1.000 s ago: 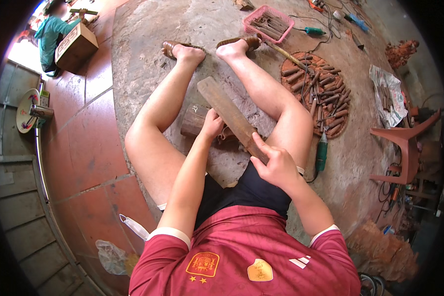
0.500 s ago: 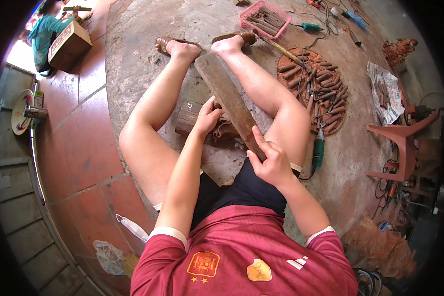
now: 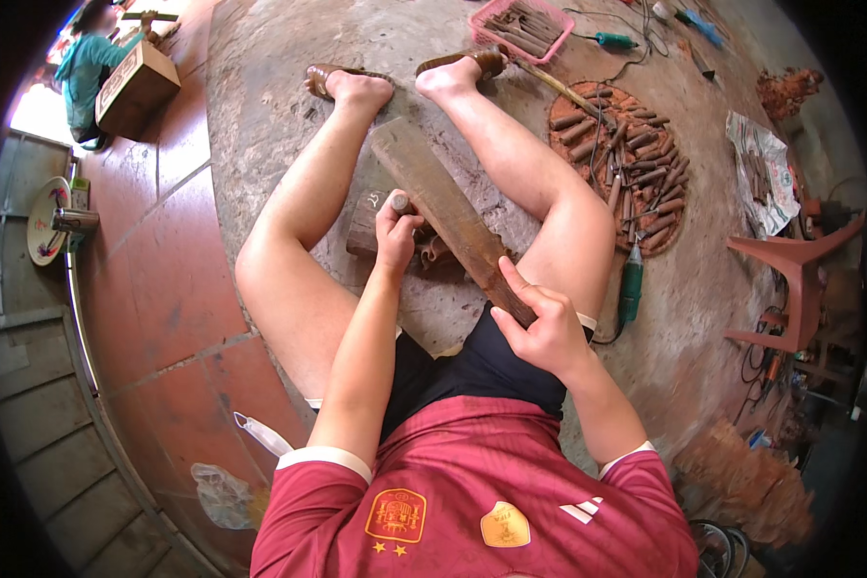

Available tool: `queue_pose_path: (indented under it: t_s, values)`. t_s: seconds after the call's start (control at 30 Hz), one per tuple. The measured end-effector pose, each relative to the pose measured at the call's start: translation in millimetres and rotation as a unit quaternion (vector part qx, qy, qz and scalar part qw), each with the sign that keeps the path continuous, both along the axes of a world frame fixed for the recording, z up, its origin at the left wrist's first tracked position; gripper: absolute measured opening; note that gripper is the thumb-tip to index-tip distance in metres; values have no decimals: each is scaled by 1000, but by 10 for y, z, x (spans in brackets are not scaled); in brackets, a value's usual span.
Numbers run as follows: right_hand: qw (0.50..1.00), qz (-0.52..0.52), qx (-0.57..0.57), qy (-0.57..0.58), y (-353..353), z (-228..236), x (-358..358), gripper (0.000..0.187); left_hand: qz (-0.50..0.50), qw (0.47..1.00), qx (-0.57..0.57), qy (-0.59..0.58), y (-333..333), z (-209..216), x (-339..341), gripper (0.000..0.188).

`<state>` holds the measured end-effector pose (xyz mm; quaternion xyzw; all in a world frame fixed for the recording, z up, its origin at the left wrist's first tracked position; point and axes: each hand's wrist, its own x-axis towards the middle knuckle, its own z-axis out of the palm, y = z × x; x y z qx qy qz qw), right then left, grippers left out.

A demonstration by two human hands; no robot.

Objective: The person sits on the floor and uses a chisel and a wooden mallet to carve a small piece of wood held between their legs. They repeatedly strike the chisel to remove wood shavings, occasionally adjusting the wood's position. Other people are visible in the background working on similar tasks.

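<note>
Person seated on floor, legs spread. Right hand [image 3: 547, 328] clamped on near end of long wooden plank [image 3: 448, 217], which has swung up since a second ago, far end now nearer feet: mid-swing, looks like mallet stroke. Left hand [image 3: 398, 231] closed round chisel handle [image 3: 400, 202], set on carved wood block [image 3: 380, 226] between thighs. Round tray of chisels [image 3: 626, 164] lies well right of person's leg.

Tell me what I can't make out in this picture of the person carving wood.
Head view:
- Tip of the round-handled chisel: hidden by the left hand.
- Dark carved wooden block: mostly covered by that hand and the long flat wooden mallet.
- Mallet's handle end: wrapped by the right hand.
</note>
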<state>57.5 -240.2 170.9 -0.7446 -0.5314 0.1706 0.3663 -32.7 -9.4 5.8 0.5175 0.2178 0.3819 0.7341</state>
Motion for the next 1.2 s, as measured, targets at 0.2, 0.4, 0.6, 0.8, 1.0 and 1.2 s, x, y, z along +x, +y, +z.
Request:
queue_pose_path:
  t_s: [0.2,0.4,0.6,0.8,1.0,1.2]
  values:
    - [999,7,-48,-20,-2,-52,7,67,31,998,-51,-1,-115,33,15,26]
    - [996,-19,81,-25,20,-158,-45,66,-9,1000,-1,-17,-38,-60,58,27]
    - [999,-16,-24,-19,28,-24,50,66,-71,997,7,10,-42,7,114,28]
    - [998,-17,-43,-31,-55,-117,60,66,-110,992,21,54,5,7,205,16]
    - [999,-29,26,3,-38,-157,31,66,-180,980,57,59,179,-173,121,15]
    - [999,-16,7,43,-95,-110,21,66,-80,996,4,30,23,220,118,11]
